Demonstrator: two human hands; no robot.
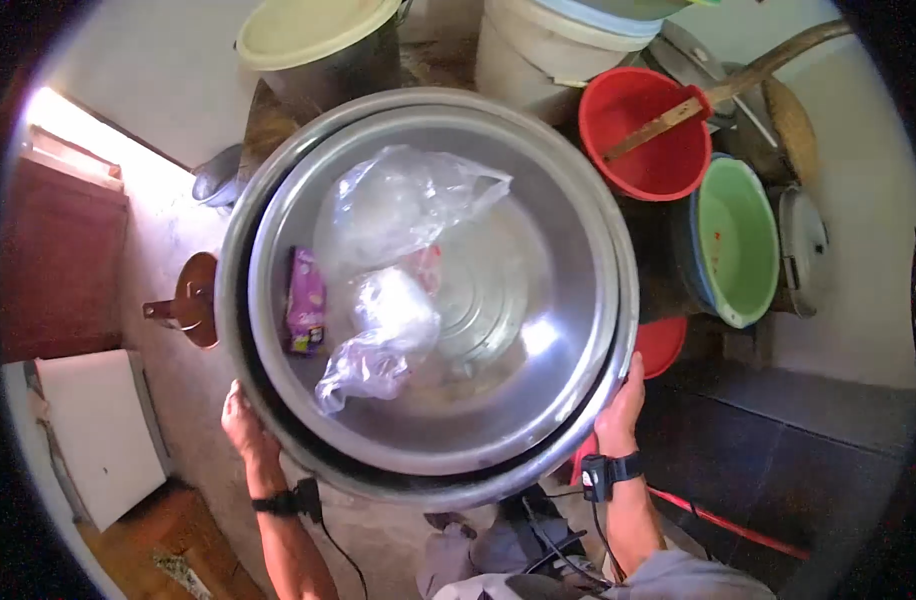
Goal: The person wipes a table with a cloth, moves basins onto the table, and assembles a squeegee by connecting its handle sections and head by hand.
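Two large metal basins are nested, the inner basin [538,250] sitting inside the outer basin [630,290]. My left hand [246,425] grips the outer basin's rim at the lower left, and my right hand [621,410] grips it at the lower right. Fingers of both hands are partly hidden beneath the rim. Inside lie a clear plastic bag [398,200], a second, knotted-looking plastic bag [383,335] and a purple packet [305,300]. Black bands with small devices are on both wrists.
Beyond the basins stand a lidded bucket [323,30] and a white bucket [528,60]. At right are a red basin [628,110] with a wooden handle across it, a green basin [743,250] and a metal lid [803,250]. A white box [103,430] stands at lower left.
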